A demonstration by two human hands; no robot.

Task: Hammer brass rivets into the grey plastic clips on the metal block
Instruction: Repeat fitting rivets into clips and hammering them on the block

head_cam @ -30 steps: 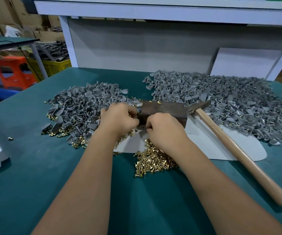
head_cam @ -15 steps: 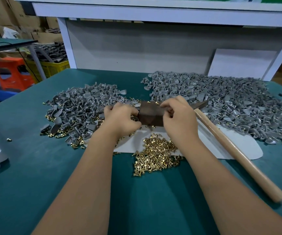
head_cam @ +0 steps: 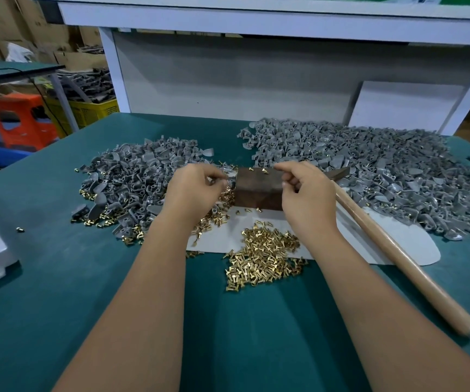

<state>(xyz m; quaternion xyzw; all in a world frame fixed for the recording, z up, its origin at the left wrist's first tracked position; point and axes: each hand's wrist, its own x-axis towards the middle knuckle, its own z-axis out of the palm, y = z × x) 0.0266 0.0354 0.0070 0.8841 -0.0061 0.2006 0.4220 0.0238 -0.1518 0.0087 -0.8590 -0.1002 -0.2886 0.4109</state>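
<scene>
Lying nearest: loose heap of small brass rivets (head_cam: 265,257), at 6 o'clock of the block.
Left hand (head_cam: 192,190): fingers curled, pinching a grey plastic clip (head_cam: 229,179) at the block's 9 o'clock edge.
Right hand (head_cam: 306,193): fingers curled; contents too small to tell.
Dark brown metal block (head_cam: 256,190): between the hands.
Wooden-handled hammer (head_cam: 398,250): at 3 o'clock, on the green table (head_cam: 58,278).

Metal block (head_cam: 257,190) sits between two clip heaps (head_cam: 137,176), rivet pile (head_cam: 265,256) before it, hammer (head_cam: 392,250) right.

no readable text, labels, brands, numbers, signs anywhere
</scene>
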